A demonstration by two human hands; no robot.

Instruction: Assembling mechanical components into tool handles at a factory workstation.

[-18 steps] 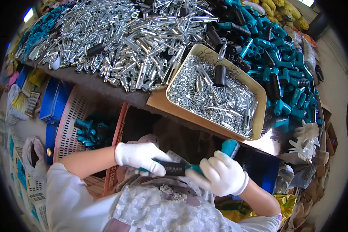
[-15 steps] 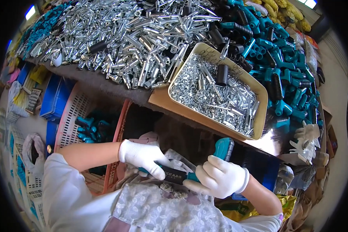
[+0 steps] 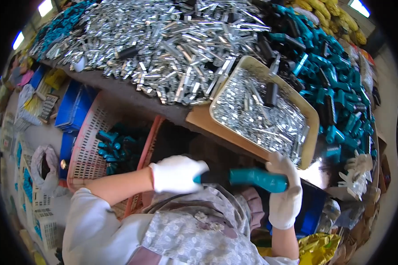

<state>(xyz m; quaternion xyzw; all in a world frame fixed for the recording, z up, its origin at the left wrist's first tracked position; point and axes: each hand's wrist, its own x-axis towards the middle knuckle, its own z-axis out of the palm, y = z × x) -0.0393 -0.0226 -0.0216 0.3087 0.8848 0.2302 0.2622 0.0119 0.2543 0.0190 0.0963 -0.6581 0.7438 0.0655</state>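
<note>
teal handle (image 3: 257, 178), a rounded plastic grip with a dark stub running out of its left end, lies nearly level in the lower middle of the frame, held between both gloved hands just above the person's patterned lap. left hand (image 3: 176, 174), in a white glove, is curled shut over the dark end, so that part is mostly hidden. right hand (image 3: 285, 191), also white-gloved, wraps its fingers over the handle's right end, clamped on it from above. the two hands sit apart, with the bare teal length showing between them. just above the right hand, a tan tray (image 3: 311, 115) full of small silver metal parts rests on the worktop (image 3: 119, 90) edge. a pink mesh basket (image 3: 86, 141) at left centre holds more teal pieces.
</note>
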